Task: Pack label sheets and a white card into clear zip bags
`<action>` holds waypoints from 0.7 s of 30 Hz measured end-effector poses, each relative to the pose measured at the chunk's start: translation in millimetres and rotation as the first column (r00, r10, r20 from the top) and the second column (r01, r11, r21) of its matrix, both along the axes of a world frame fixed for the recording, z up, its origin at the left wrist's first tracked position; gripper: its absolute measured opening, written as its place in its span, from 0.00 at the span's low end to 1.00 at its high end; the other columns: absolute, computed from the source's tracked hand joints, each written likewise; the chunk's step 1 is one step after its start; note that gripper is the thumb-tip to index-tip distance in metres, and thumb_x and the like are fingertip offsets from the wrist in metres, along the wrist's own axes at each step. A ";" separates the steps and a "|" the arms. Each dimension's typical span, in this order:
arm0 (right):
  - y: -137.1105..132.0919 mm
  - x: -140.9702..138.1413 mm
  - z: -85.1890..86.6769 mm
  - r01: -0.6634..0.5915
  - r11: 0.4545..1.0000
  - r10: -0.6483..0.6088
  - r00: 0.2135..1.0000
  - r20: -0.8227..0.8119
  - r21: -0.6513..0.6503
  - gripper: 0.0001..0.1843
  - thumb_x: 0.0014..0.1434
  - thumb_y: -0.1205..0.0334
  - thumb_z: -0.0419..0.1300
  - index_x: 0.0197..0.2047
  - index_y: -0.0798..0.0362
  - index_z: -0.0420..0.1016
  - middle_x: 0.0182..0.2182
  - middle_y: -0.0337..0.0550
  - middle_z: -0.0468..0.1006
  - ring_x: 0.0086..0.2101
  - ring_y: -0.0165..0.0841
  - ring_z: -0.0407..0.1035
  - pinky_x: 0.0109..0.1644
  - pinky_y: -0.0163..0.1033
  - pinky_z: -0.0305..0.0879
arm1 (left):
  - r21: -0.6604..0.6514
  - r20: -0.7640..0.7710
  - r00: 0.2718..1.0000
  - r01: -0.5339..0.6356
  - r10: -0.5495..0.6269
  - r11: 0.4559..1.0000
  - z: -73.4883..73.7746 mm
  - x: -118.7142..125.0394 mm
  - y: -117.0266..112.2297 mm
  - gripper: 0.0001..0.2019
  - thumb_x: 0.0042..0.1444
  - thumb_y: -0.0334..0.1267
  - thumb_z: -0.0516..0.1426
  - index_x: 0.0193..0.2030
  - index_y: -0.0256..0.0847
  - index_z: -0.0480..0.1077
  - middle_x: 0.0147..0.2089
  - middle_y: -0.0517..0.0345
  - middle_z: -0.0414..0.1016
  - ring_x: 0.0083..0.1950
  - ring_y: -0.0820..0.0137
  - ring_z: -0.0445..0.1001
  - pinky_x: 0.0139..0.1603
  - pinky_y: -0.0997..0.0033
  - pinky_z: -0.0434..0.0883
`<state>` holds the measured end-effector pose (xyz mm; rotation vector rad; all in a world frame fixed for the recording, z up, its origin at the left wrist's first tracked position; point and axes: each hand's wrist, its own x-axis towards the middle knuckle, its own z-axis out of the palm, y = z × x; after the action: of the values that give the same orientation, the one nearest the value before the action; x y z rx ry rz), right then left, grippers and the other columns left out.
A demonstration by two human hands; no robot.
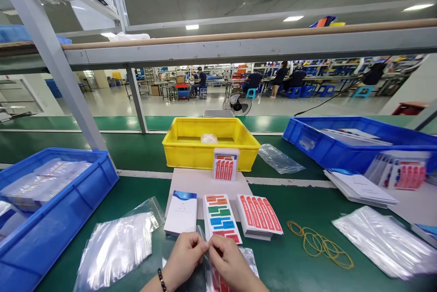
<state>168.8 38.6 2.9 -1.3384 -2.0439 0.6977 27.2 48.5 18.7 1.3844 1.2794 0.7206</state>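
My left hand [186, 255], with a beaded bracelet at the wrist, and my right hand [229, 260] meet fingertip to fingertip. Both pinch the edge of a clear plastic bag [205, 267]. Red-printed material shows below, partly hidden by my right hand. Just beyond the hands stand three stacks: white booklets with a blue top [180, 212], sheets of coloured labels [221, 217], and red-striped label sheets [258, 215]. To the left lies a pile of clear zip bags [119, 246].
A yellow bin [184, 153] stands ahead with a packed label set [226, 164] before it. Blue bins [68, 224] flank both sides. Rubber bands [321, 244] and more plastic bags [382, 242] lie to the right. A metal shelf post [64, 64] rises at left.
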 end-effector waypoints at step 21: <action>1.0 13.8 20.8 -0.255 0.967 0.255 0.967 -0.001 0.016 0.14 0.58 0.69 0.46 0.31 0.53 0.72 0.26 0.42 0.73 0.29 0.31 0.67 0.33 0.33 0.61 | 0.495 -0.230 0.958 0.266 -0.170 0.827 32.5 -31.3 1.6 0.05 0.52 0.35 0.53 0.34 0.42 0.70 0.35 0.55 0.73 0.44 0.65 0.66 0.48 0.65 0.61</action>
<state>182.6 39.7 23.7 -1.0738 -2.2379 0.7915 -4.0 50.1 51.2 2.0458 1.0675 0.8352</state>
